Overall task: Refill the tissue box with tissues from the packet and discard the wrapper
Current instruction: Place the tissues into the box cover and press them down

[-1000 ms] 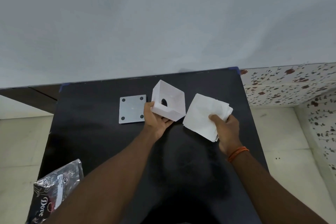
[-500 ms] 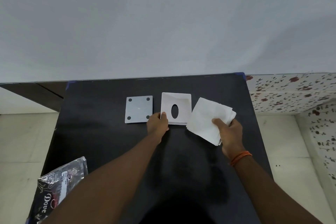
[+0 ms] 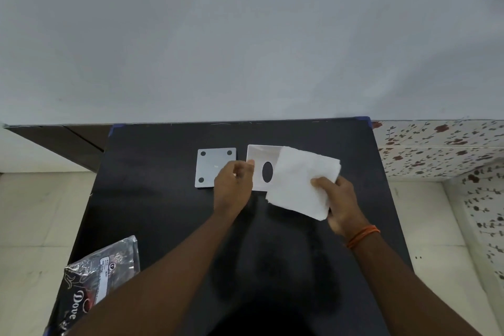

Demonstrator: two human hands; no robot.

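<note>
The right hand [image 3: 341, 199] is clamped on the stack of tissues [image 3: 300, 183], thumb on top, holding it over the right part of the white tissue box [image 3: 259, 169], which lies on the black table [image 3: 163, 213] with its oval slot showing. The left hand [image 3: 234, 185] sits at the box's left edge, fingers loosely curled (whether it grips the edge is unclear), partly over a grey square plate [image 3: 212, 166]. The wrapper [image 3: 92, 281] lies at the near left corner.

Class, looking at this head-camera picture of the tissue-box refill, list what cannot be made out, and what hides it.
- Tissue box: its right half is covered by the tissue stack in the right hand.
- Grey plate: its near right corner is hidden behind the left hand.
- Wrapper: cut off by the bottom edge; small label print unreadable.
</note>
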